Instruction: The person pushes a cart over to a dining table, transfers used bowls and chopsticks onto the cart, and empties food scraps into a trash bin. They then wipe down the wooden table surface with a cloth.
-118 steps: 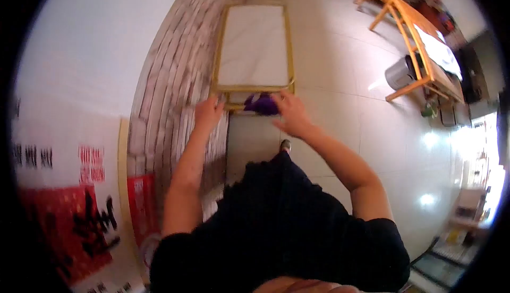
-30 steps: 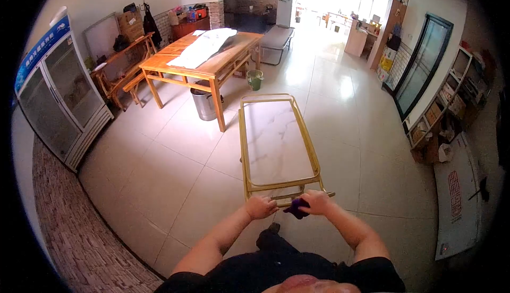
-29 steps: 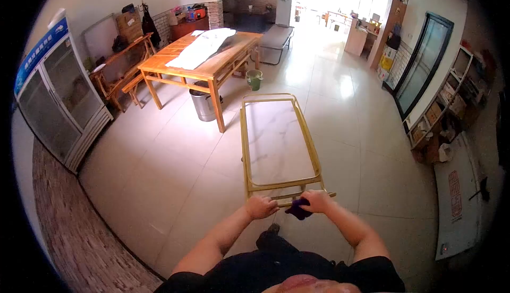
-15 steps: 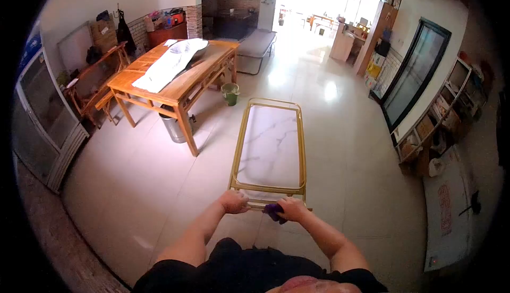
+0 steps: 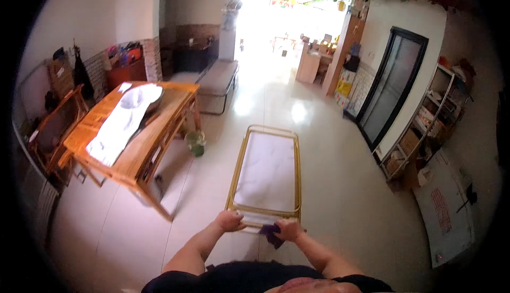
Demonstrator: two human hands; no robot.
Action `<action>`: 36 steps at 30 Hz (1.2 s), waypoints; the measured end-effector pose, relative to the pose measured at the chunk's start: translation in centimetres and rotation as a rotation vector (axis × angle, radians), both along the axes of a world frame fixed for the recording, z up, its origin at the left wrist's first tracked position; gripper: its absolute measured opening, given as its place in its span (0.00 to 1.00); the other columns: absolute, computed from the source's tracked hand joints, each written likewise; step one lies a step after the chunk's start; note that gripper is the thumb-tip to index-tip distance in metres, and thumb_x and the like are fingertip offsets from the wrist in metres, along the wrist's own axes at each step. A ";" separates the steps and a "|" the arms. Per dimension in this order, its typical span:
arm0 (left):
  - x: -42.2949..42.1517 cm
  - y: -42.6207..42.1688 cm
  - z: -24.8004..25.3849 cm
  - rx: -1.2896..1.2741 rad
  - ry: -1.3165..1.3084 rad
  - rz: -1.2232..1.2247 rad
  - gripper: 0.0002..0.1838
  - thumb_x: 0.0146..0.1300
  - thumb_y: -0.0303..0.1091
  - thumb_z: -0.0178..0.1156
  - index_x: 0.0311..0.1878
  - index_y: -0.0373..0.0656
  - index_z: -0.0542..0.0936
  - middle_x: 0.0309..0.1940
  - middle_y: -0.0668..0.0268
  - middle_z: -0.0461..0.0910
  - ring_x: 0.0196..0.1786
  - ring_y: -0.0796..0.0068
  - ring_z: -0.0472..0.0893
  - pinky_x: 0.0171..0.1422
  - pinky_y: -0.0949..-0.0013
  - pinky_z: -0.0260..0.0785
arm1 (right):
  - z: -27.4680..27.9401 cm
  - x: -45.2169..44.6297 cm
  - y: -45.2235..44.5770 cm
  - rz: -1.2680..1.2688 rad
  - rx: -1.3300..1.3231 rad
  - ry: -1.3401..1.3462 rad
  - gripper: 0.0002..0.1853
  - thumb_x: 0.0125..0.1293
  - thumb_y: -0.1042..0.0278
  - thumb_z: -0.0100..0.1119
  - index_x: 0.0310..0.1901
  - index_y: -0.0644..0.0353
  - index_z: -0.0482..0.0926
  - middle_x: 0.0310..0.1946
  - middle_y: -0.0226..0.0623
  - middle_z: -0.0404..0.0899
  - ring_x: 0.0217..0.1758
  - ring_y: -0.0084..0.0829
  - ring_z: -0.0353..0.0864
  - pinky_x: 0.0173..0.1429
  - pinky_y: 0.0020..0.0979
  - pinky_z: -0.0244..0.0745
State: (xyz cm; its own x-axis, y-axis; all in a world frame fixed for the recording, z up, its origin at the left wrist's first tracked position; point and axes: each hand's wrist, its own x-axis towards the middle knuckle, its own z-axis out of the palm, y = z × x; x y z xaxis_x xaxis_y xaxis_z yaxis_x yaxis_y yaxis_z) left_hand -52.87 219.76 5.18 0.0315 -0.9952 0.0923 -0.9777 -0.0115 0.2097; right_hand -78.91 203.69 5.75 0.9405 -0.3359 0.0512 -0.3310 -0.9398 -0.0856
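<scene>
In front of me stands a gold-framed serving cart (image 5: 297, 176) with a white marble-patterned top (image 5: 268, 171). My left hand (image 5: 230, 221) is closed around the left part of the cart's near handle bar. My right hand (image 5: 290, 230) grips the right part of the same bar. A crumpled purple cloth (image 5: 272, 236) is bunched in my right hand and hangs below the bar. The fingers of both hands are partly hidden.
To the left, a wooden table (image 5: 180, 94) bears a white sheet (image 5: 119, 128). A green bucket (image 5: 196, 143) stands beside it, with a folding bed (image 5: 219, 78) behind. On the right are a dark-framed door (image 5: 393, 86), a metal rack (image 5: 425, 118) and a leaning board (image 5: 443, 208).
The cart and I have advanced across the floor, so the table and bucket appear nearer and further left. The view has tilted up somewhat. Both hands keep hold of the handle.
</scene>
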 end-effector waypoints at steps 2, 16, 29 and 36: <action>3.0 -4.3 -0.4 -0.095 0.094 0.025 0.22 0.62 0.57 0.54 0.30 0.46 0.77 0.27 0.54 0.80 0.32 0.51 0.82 0.37 0.50 0.74 | 2.2 3.4 -3.8 -0.058 -0.003 0.015 0.20 0.54 0.46 0.64 0.41 0.51 0.79 0.34 0.40 0.81 0.36 0.41 0.84 0.39 0.40 0.80; 24.2 -38.2 -1.5 -0.154 0.165 0.215 0.14 0.62 0.39 0.49 0.27 0.43 0.80 0.28 0.55 0.80 0.34 0.52 0.81 0.43 0.52 0.75 | 1.4 24.3 -35.0 -0.094 0.012 -0.073 0.18 0.53 0.49 0.65 0.38 0.52 0.77 0.31 0.38 0.81 0.35 0.40 0.84 0.38 0.40 0.80; 45.3 -70.5 -2.2 -0.047 0.202 0.286 0.19 0.63 0.47 0.47 0.31 0.43 0.80 0.35 0.53 0.82 0.33 0.46 0.81 0.38 0.49 0.75 | -0.1 45.4 -68.2 -0.067 0.002 -0.173 0.16 0.51 0.52 0.66 0.35 0.53 0.77 0.29 0.37 0.80 0.33 0.41 0.83 0.36 0.40 0.79; 56.9 -86.6 0.0 0.189 0.234 0.227 0.24 0.67 0.51 0.40 0.35 0.47 0.82 0.37 0.54 0.83 0.42 0.51 0.83 0.48 0.48 0.74 | 1.3 57.6 -84.4 -0.102 -0.003 -0.099 0.18 0.49 0.51 0.67 0.35 0.53 0.76 0.27 0.38 0.79 0.32 0.42 0.82 0.34 0.42 0.78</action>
